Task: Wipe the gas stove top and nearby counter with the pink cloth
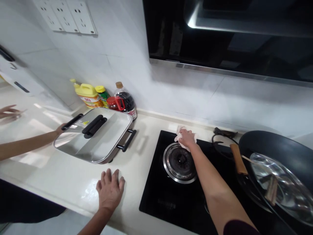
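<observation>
My right hand (187, 138) presses a crumpled whitish cloth (181, 143), perhaps a paper towel, onto the back of the black glass gas stove (160, 195). It is just behind the round burner (181, 161) with its metal ring. The fingers are bent over the cloth. My left hand (110, 189) rests palm down on the white counter (132, 182), fingers apart, holding nothing. Beyond it stands a rectangular electric pan (129, 143) with black side handles and a glass lid (105, 137). A co-worker's hand (60, 129) is at the pan's left handle.
A detergent jug (86, 94), a green bottle (104, 95), a red-lidded jar (112, 102) and a dark sauce bottle (127, 101) line the wall. On the right sits a black wok (264, 143) with a glass lid. A range hood (220, 39) hangs above. The co-worker's other hand (9, 111) is far left.
</observation>
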`<state>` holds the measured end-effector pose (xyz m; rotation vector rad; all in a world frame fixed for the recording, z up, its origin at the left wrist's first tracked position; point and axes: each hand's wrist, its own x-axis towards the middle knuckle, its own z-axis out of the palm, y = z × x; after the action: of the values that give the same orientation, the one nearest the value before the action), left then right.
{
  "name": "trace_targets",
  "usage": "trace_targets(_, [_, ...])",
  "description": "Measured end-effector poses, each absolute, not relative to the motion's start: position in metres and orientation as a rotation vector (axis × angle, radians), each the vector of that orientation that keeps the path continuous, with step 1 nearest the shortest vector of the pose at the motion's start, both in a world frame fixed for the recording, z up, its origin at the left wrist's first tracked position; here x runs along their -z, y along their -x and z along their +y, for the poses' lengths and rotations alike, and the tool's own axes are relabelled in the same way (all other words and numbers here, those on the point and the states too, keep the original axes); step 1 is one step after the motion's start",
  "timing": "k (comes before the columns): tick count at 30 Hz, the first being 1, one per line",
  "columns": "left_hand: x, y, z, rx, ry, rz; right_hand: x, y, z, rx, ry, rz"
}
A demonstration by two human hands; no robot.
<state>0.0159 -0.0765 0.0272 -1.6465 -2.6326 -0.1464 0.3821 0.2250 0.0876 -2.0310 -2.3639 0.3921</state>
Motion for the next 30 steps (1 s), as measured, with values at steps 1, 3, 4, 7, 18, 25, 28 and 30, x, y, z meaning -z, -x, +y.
trace_targets(1, [-0.027,-0.016,-0.077,0.139,1.65,-2.633,-0.088,-0.369,0.227,-0.403,1.991,-2.379])
trace_targets(3, [-0.028,-0.015,-0.077,0.124,1.653,-2.64,-0.089,-0.341,0.228,-0.425,1.914,-2.404])
trace_targets(4, [-0.028,-0.015,-0.077,0.117,1.652,-2.645,-0.089,-0.327,0.226,-0.435,1.878,-2.414])
trace_targets(7, [-0.029,-0.014,-0.077,0.102,1.653,-2.663,-0.09,-0.289,0.21,-0.46,1.788,-2.437])
trace_targets(18, [-0.028,-0.016,-0.075,0.168,1.621,-2.661,-0.081,-0.244,0.025,-0.579,1.348,-2.513])
trace_targets(25, [-0.032,-0.018,-0.073,0.15,1.624,-2.673,-0.042,-0.293,-0.086,-0.662,1.329,-2.421])
trace_targets(28, [-0.034,-0.019,-0.073,0.151,1.631,-2.695,-0.036,-0.312,-0.092,-0.6,1.43,-2.388])
trace_targets(30, [-0.036,-0.019,-0.073,0.162,1.639,-2.701,-0.04,-0.315,-0.079,-0.551,1.52,-2.345])
